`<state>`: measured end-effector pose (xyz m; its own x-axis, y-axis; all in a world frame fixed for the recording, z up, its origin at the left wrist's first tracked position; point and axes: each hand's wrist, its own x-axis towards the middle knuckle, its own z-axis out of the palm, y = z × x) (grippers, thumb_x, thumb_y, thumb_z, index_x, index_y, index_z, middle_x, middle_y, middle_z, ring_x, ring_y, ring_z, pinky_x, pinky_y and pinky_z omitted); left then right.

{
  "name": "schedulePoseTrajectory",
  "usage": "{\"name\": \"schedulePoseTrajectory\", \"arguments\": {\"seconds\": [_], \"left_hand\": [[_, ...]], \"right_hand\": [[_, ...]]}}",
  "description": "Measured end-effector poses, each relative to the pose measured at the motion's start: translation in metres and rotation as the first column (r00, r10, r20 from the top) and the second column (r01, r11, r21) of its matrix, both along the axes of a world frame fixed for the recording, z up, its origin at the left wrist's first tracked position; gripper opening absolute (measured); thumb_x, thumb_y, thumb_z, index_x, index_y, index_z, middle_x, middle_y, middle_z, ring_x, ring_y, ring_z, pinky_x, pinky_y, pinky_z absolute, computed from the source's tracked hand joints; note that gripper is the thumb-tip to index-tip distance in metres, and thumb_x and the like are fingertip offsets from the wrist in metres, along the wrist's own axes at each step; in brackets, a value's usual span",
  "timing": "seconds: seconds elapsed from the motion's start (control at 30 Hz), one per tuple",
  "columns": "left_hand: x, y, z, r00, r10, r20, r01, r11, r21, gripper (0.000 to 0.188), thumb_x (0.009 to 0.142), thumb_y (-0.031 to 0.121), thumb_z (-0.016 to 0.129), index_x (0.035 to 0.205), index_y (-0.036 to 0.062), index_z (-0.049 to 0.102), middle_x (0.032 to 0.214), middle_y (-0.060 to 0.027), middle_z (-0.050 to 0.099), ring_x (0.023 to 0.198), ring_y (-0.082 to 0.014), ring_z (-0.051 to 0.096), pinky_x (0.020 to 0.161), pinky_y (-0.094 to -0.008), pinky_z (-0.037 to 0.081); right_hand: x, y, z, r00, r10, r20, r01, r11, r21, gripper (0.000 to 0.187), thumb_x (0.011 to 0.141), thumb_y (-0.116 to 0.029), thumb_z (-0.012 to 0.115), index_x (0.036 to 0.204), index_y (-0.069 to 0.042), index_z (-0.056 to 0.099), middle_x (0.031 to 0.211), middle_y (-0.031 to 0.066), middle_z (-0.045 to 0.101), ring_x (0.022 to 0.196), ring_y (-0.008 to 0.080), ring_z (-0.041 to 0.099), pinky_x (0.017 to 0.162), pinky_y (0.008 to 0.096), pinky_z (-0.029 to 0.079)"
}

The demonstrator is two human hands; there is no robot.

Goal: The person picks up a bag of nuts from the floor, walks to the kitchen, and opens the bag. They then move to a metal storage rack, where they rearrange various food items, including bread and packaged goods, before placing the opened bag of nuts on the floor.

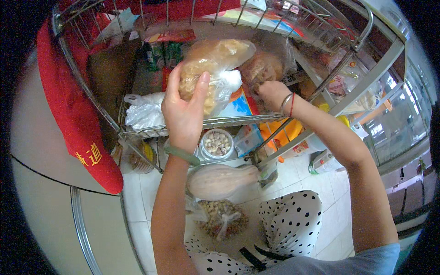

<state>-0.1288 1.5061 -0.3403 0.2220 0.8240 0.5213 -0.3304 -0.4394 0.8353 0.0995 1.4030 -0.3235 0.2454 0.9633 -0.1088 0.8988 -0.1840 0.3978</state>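
My left hand (185, 107) is wrapped round a clear plastic bag of yellowish-brown contents (215, 52), held up over the wire rack shelf. What fills it I cannot make out. White bunched plastic (229, 80) hangs at its side. My right hand (274, 95) is closed with its fingers down on a second clear bag with brown contents (263, 66), which rests in the rack; its fingertips are partly hidden. A blue and white flat package (238, 104) lies beneath and between the two bags. A crumpled white plastic bag (143, 110) lies left of my left wrist.
The metal rack (206, 123) has wire rails at front and back. Below it stand a jar of pale bulb-like pieces (217, 143) and an orange package (280, 131). A pale squash (222, 181) and a bag of small brown pieces (222, 217) lie near my knees. Red cloth (68, 105) hangs at left.
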Motion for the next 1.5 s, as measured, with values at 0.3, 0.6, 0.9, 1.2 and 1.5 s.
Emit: {"name": "schedulePoseTrajectory", "arguments": {"seconds": [0.3,0.6,0.9,1.2,1.5], "left_hand": [[0.003,0.004,0.0,0.997,0.019,-0.075,-0.017,0.999,0.028,0.043,0.088,0.026,0.069,0.121,0.001,0.055,0.105,-0.0081,0.065,0.091,-0.0129,0.06,0.08,-0.0279,0.05],[0.006,-0.001,0.001,0.997,0.015,-0.075,-0.017,0.999,-0.03,0.046,0.087,0.025,0.07,0.123,0.0004,0.054,0.105,-0.0118,0.066,0.091,-0.0161,0.063,0.079,-0.0305,0.051],[0.023,-0.001,0.0,0.936,-0.13,-0.328,0.152,0.987,0.043,0.05,0.085,0.022,0.071,0.126,0.001,0.053,0.112,-0.0145,0.062,0.1,-0.0202,0.061,0.087,-0.0323,0.049],[0.086,-0.041,0.004,0.596,0.14,-0.79,0.249,0.904,0.348,0.066,0.083,0.033,0.068,0.136,-0.0004,0.044,0.132,-0.025,0.049,0.124,-0.0357,0.048,0.104,-0.0386,0.037],[0.084,-0.045,0.011,0.528,-0.208,-0.824,0.624,0.752,0.21,0.057,0.09,0.024,0.061,0.141,0.0097,0.041,0.147,-0.0255,0.033,0.138,-0.0342,0.032,0.11,-0.0368,0.03]], "right_hand": [[0.014,-0.014,0.003,0.926,0.034,-0.376,-0.029,0.999,0.019,0.034,0.077,-0.033,0.058,0.085,-0.002,0.069,0.084,0.0254,0.066,0.083,0.0413,0.065,0.077,0.048,0.053],[0.01,-0.009,-0.014,0.281,0.194,-0.94,0.298,0.913,0.277,0.024,0.075,-0.017,0.056,0.091,-0.002,0.066,0.08,0.0115,0.067,0.068,0.0204,0.062,0.065,0.0341,0.051],[-0.028,-0.086,0.022,-0.081,0.629,-0.773,0.71,0.581,0.398,0.024,0.088,-0.006,0.044,0.108,0.0,0.056,0.099,0.0061,0.063,0.089,0.0118,0.06,0.082,0.0258,0.048],[-0.035,-0.128,0.007,-0.632,0.527,-0.568,0.632,0.775,0.015,0.038,0.086,-0.003,0.039,0.122,0.004,0.05,0.113,0.0118,0.062,0.101,0.0185,0.062,0.091,0.0316,0.049],[-0.021,-0.141,-0.01,-0.693,0.493,-0.526,0.599,0.799,-0.04,0.039,0.088,-0.003,0.04,0.126,0.004,0.048,0.119,0.0109,0.06,0.105,0.0175,0.06,0.094,0.0309,0.047]]}}
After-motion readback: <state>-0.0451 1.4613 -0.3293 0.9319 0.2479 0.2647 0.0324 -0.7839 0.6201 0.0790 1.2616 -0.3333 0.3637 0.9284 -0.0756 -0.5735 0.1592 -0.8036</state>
